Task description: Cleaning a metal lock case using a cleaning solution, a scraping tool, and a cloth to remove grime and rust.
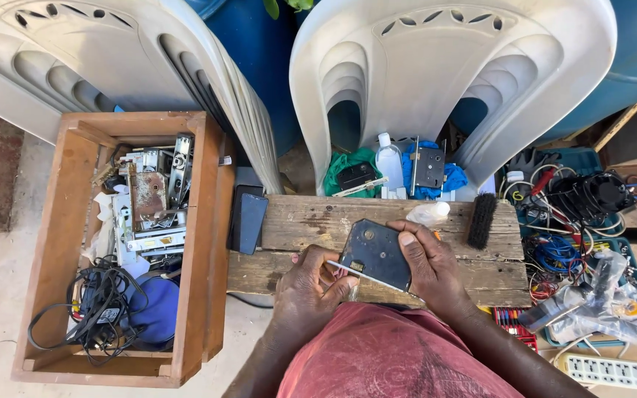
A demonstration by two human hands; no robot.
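A faded red shirt (392, 357) covers the chest below the fingers. Both forearms are bare, the left hand (307, 291) and right hand (429, 265) without rings or gloves.

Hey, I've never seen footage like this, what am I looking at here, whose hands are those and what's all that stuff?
There is one picture, taken by a camera worn on a person's head, looking straight down. So the two bare hands at the bottom belong to the wearer.

The right hand holds a dark metal lock case over a rough wooden bench. The left hand is against the lock's lower edge, by its pale metal strip; what the fingers grip I cannot tell.

On the bench lie a phone and a black brush. Behind it, a second lock rests on blue cloth beside a clear bottle, under white plastic chairs.

On the left, a wooden crate holds old lock parts and black cables. On the right are wires and a white power strip.
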